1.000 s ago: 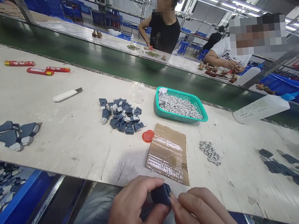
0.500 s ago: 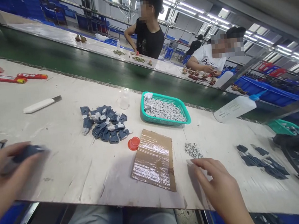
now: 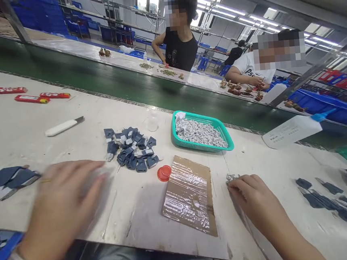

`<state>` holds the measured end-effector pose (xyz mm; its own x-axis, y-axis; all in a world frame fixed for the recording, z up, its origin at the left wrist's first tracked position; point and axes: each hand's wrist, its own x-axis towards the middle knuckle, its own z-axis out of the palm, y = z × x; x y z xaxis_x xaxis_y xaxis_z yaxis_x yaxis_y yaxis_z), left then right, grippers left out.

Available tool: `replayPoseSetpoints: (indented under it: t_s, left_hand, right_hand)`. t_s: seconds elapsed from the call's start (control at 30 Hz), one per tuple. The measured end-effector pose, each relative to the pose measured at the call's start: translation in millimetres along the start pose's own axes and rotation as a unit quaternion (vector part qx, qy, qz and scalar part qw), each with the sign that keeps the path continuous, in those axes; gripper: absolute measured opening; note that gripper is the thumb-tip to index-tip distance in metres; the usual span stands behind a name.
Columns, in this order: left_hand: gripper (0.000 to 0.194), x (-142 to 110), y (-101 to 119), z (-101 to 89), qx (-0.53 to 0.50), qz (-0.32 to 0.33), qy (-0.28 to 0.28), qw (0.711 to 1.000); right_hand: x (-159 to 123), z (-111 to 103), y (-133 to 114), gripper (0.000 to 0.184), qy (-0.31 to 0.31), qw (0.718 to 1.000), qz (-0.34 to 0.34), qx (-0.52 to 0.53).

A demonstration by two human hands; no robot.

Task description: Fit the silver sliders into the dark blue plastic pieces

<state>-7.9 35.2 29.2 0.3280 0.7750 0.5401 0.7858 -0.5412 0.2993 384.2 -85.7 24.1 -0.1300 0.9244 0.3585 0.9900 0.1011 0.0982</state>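
My left hand (image 3: 64,199) hovers blurred over the white table (image 3: 71,143), fingers spread and nothing visible in it. It lies between a group of dark blue pieces at the left edge (image 3: 11,179) and a pile of dark blue and grey parts (image 3: 132,152). My right hand (image 3: 254,198) rests palm down with curled fingertips on a small heap of grey pieces (image 3: 230,177), mostly hiding it. Whether it grips one is hidden. A taped cardboard sheet (image 3: 189,194) lies between my hands, with a red cap (image 3: 164,173) at its corner.
A teal basket (image 3: 229,143) of grey pieces stands behind the cardboard. Also on the table: a white utility knife (image 3: 64,126), red tubes (image 3: 31,98), a white squeeze bottle (image 3: 291,129), dark flat pieces (image 3: 328,201). Beyond a green conveyor (image 3: 111,80), two people work.
Both hands held a dark blue part near my body. My left hand carried it left and now swings back right without it. My right hand reached onto the grey heap.
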Motion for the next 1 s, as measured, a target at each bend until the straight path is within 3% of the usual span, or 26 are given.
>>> replayPoseSetpoints:
  t_s: [0.1,0.27,0.37,0.5,0.6,0.8,0.93,1.0]
  left_hand:
    - [0.019,13,32,15.5,-0.007,0.069,-0.047,0.996]
    - [0.021,24,55,39.6,0.011,0.090,-0.095,0.991]
    - [0.018,27,57,45.3,0.042,0.094,-0.115,0.988]
    - [0.010,27,57,44.7,0.064,0.091,-0.133,0.985]
    - [0.004,26,57,43.8,0.073,0.086,-0.137,0.984]
    - [0.008,23,53,44.8,0.083,0.074,-0.131,0.985]
    - [0.028,11,44,39.2,0.057,0.069,-0.135,0.987]
    - [0.029,4,40,34.5,0.038,0.064,-0.142,0.987]
  right_hand:
    - [2,-2,-2,0.033,-0.013,0.999,-0.032,0.010]
    - [0,-5,-12,0.033,-0.017,0.998,-0.051,0.026]
    - [-6,-7,-23,0.026,-0.003,0.999,-0.031,0.043]
    - [-18,-5,-38,0.017,0.035,0.991,0.065,0.110]
    - [-29,-2,-42,0.018,0.061,0.989,0.094,0.097]
    - [-38,-2,-37,0.020,0.078,0.993,0.062,0.063]
    - [-36,-5,-39,0.017,0.068,0.997,0.016,0.039]
    - [-36,-6,-42,0.015,0.063,0.998,0.008,0.021]
